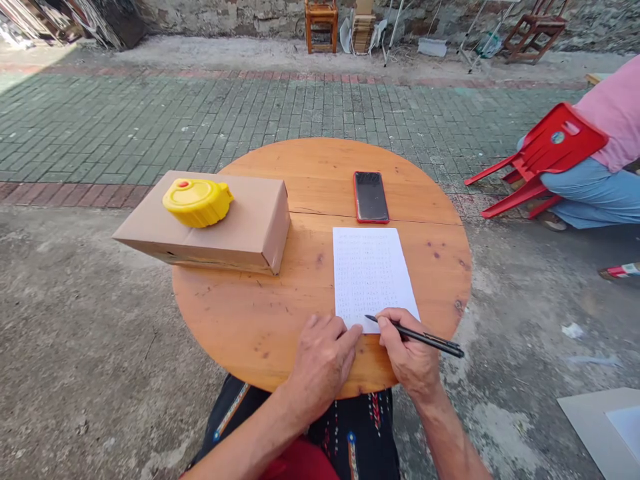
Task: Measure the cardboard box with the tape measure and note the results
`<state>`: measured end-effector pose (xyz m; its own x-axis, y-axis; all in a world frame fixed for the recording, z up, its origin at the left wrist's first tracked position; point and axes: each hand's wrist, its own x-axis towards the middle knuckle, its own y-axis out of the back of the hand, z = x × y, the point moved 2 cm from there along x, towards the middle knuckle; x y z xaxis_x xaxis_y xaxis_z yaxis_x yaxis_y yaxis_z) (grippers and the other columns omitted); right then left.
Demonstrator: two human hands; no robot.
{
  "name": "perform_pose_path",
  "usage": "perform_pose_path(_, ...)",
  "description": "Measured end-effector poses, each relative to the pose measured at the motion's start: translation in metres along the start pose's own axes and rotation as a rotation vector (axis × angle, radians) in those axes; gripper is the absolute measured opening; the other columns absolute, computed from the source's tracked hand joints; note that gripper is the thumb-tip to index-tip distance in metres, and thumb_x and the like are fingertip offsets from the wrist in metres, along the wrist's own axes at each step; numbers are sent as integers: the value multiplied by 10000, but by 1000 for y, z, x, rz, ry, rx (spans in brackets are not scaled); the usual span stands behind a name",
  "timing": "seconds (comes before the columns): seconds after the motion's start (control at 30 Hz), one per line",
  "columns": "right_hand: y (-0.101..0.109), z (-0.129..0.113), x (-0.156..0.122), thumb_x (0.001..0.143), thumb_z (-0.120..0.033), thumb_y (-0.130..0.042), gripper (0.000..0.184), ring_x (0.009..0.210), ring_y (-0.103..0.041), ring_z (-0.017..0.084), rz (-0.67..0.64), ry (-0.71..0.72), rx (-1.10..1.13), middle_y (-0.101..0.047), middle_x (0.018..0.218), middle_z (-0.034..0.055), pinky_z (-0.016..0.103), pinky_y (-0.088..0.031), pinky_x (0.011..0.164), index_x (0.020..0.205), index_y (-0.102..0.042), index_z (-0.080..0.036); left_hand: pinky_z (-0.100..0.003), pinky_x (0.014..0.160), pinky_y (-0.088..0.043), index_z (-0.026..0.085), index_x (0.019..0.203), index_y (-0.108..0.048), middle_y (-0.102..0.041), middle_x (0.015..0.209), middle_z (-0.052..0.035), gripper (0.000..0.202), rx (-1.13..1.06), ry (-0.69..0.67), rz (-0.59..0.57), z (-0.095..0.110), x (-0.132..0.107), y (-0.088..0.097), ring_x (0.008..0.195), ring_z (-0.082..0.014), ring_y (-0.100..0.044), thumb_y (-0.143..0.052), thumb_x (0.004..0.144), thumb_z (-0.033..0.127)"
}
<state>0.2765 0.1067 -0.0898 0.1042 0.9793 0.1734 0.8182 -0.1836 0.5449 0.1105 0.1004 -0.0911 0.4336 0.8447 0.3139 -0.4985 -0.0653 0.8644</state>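
Head view: right hand (413, 357) closed in a writing grip around a black pen (433, 340), thumb and fingers pinching it near the tip; tip points left at the lower part of a white sheet of paper (367, 270), whether in contact cannot be told. Sheet bears rows of faint handwriting, too small to read, and lies on the round wooden table (300, 303) near the edge closest to the person. Left hand (325, 353) rests palm down, fingers half bent and relaxed, nothing visible in its hold; thumb reaches the sheet's bottom edge. Red-edged phone (371, 197) lies just beyond the sheet. To the left, a closed cardboard box (255, 210) carries a yellow container (197, 203) with a red button-like spot. Off to the right, a person in pink (607, 120) beside a tilted red plastic chair (560, 147).
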Motion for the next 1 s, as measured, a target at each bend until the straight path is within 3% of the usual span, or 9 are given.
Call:
perform_pose_path(0.53,0,-8,4,929,-284,-518,204,481,-515,122,-46,43,-45,-564,560,-44,240,-432,512,777,-638,-218,-333,675,-345,224,1001,-671,-587,744,-4,222,-1,2,10,0,1,0,700,-183,-502,-511,903,105)
perform_pose_path(1.0,1,1,-2,938,-299,-531,197,484,-526,122,22,5,9,-552,543,-52,237,-434,518,797,-642,-216,-332,686,-333,225,996,-676,-589,751,-5,227,-17,10,-13,0,1,0,707,-186,-499,-513,900,100)
